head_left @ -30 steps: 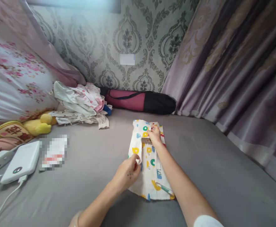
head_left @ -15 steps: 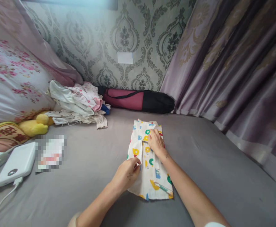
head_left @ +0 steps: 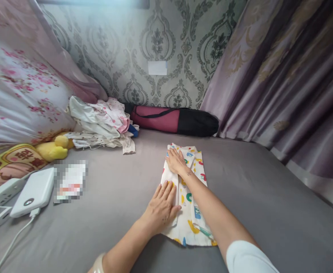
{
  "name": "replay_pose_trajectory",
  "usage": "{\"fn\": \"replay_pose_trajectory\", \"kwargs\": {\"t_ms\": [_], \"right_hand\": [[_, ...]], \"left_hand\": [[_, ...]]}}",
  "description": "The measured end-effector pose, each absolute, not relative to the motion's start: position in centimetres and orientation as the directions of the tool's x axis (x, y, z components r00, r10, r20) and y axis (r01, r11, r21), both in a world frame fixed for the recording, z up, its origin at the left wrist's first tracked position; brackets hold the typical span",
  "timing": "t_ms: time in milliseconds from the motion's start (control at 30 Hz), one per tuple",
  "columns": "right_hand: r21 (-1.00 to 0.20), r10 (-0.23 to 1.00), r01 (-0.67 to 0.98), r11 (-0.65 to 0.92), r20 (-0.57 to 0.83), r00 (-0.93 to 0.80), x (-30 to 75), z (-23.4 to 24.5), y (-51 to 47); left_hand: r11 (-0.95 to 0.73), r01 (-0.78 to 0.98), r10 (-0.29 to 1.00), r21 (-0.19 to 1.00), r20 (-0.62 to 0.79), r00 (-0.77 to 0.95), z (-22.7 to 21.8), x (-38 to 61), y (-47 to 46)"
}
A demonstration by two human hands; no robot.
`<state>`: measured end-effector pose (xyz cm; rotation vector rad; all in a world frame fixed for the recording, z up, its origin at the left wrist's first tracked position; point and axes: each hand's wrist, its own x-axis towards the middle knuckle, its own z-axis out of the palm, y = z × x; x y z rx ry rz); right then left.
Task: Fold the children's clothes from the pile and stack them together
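A small white garment point(head_left: 195, 178) printed with coloured shapes lies folded on the grey bed sheet point(head_left: 254, 197). My left hand point(head_left: 162, 206) rests flat on its near left part, fingers stretched out together. My right hand point(head_left: 176, 161) lies flat on its far part, fingers spread, palm down. Neither hand grips anything.
A heap of pale clothes point(head_left: 100, 123) sits at the back left, next to a pink and black rolled bag point(head_left: 177, 120) by the wall. A yellow plush toy point(head_left: 54, 148), a white power bank point(head_left: 33, 191) with cable and a floral pillow point(head_left: 15, 91) are left. Curtains point(head_left: 283, 76) hang right.
My left hand has let go of the pinched fabric edge and now lies flat. My right hand slid to the far left of the garment and flattened.
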<state>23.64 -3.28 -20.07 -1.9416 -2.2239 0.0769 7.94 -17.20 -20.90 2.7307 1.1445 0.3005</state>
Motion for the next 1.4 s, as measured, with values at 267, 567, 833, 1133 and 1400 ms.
{"fn": "replay_pose_trajectory", "kwargs": {"t_ms": [267,567,833,1133,1400], "right_hand": [[-0.188,0.990,0.972,0.140,0.022,-0.138,23.2,-21.3,-0.3],[-0.282,0.989,0.948,0.145,0.023,-0.144,23.5,-21.1,-0.1],[-0.221,0.981,0.975,0.027,0.191,0.016,26.5,-19.5,-3.8],[-0.238,0.988,0.960,-0.147,0.009,0.153,29.5,-20.5,-5.1],[-0.243,0.956,0.927,-0.286,-0.133,0.261,32.1,-21.2,-4.6]], "left_hand": [[-0.653,0.713,0.733,0.256,-0.027,0.680,-20.3,8.2,-18.0],[-0.668,0.688,0.723,0.286,0.027,0.691,-20.5,8.1,-18.2],[-0.555,0.789,0.831,0.264,0.144,0.537,-19.2,8.5,-17.1],[-0.581,0.775,0.789,0.250,-0.062,0.612,-20.2,8.6,-17.4],[-0.578,0.772,0.794,0.264,-0.034,0.607,-20.0,8.5,-17.6]]}}
